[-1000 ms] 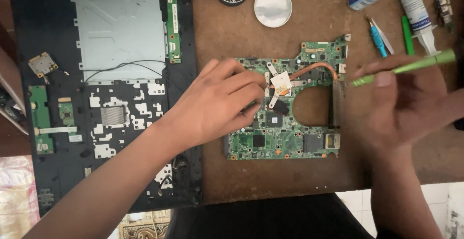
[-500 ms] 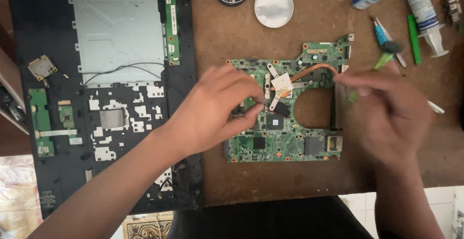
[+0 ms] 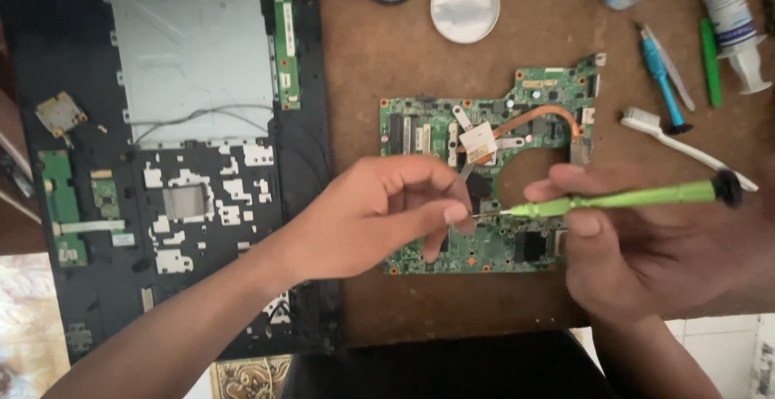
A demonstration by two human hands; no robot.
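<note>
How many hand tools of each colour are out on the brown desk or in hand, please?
Green: 2, the green screwdriver in the right hand and a green tool by the syringe.
Blue: 1, the blue tool.
White: 1, the white brush.
Total: 4

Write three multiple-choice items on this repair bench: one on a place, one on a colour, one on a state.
1. Where does the white round lid lie?
A. On the laptop base
B. On the brown table, beyond the circuit board
C. In the left hand

2. What colour is the screwdriver handle?
A. Green
B. Red
C. Black

3. How is the screwdriver held?
A. Lying loose on the table
B. Standing in the small dish
C. In the right hand, tip at the left hand fingertips, above the circuit board

Answers: 1 B, it rests on bare table above the board. 2 A, the shaft is bright green. 3 C, right fingers wrap it.
</note>
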